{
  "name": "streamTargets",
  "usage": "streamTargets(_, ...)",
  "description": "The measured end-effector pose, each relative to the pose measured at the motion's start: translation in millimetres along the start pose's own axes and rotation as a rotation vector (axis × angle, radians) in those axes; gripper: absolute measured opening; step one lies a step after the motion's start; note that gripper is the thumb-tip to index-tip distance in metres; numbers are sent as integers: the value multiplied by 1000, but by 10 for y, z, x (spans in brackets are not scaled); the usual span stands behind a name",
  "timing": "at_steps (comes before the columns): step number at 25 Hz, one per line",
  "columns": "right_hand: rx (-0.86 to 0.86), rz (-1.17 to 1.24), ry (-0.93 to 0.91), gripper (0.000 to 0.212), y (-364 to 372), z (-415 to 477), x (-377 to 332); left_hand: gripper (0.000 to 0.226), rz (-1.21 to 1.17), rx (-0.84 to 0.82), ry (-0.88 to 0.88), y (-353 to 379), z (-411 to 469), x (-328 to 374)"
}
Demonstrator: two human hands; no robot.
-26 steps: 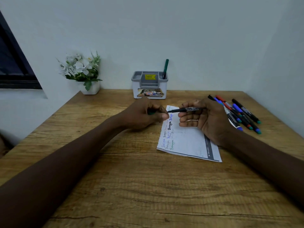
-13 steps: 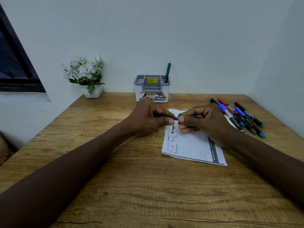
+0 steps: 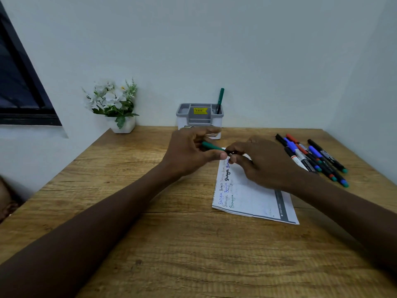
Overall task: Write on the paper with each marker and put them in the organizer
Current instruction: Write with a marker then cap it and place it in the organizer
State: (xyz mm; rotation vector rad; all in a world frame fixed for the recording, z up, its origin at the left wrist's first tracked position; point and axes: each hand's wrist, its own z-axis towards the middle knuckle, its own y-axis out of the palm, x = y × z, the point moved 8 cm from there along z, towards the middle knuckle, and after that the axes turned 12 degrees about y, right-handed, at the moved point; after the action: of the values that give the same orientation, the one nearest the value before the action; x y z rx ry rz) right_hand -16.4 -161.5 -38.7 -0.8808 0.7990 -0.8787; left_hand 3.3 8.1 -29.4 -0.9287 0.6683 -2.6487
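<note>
Over the top of the paper [image 3: 251, 196], both hands meet on one marker. My left hand [image 3: 189, 153] pinches its green cap [image 3: 211, 146], which sticks out up and to the left. My right hand [image 3: 264, 162] grips the black barrel, mostly hidden under its fingers. The paper carries several handwritten words in different colours along its left edge. At the back of the table stands a grey and white organizer [image 3: 199, 117] with one green-capped marker [image 3: 220, 101] upright in its right compartment.
Several markers [image 3: 311, 158] with blue, red and black caps lie in a row on the wooden table [image 3: 150, 244], to the right of the paper. A white pot of flowers [image 3: 113, 104] stands at the back left, and walls close the table behind and on the right.
One second ago my right hand held the uncapped marker apart from my left hand and the cap. The hands came together and the cap now meets the marker.
</note>
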Motion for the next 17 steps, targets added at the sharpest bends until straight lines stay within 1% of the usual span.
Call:
streamTargets(1, 27, -20, 3, 20, -25, 27, -1, 64, -13, 40, -31, -64, -10, -65)
streamTargets(2, 56, 15, 20, 18, -86, 73, 13, 64, -34, 66, -68, -103, -22, -127)
streamTargets(4, 131, 244, 133, 20, -262, 243, 164, 57, -44, 44, -124, -79, -51, -204)
streamTargets(5, 182, 375, 204, 27, -357, 369, 271, 50, -10, -20, -121, -17, -62, -214)
streamTargets(7, 299, 547, 284, 51, -481, 625, 430, 40, 83, -210, -69, 178, -102, -196)
streamTargets(8, 353, 597, 289, 63, -504, 753, 459, 36, 120, -287, -37, 254, -126, -184)
streamTargets(10, 446, 677, 278, 80, -510, 991, 462, 28, 132, -350, 6, 312, -146, -168)
streamTargets(11, 479, 696, 276, 84, -489, 1101, 458, 25, 114, -355, 12, 313, -148, -162)
streamTargets(13, 512, 681, 280, 86, -416, 1305, 426, 24, 83, -357, 14, 309, -152, -166)
streamTargets(15, 479, 636, 296, 85, -285, 1485, 415, 23, 71, -355, 23, 311, -152, -166)
streamTargets(17, 400, 558, 338, 87, -127, 1624, 452, 23, 65, -364, 32, 314, -148, -163)
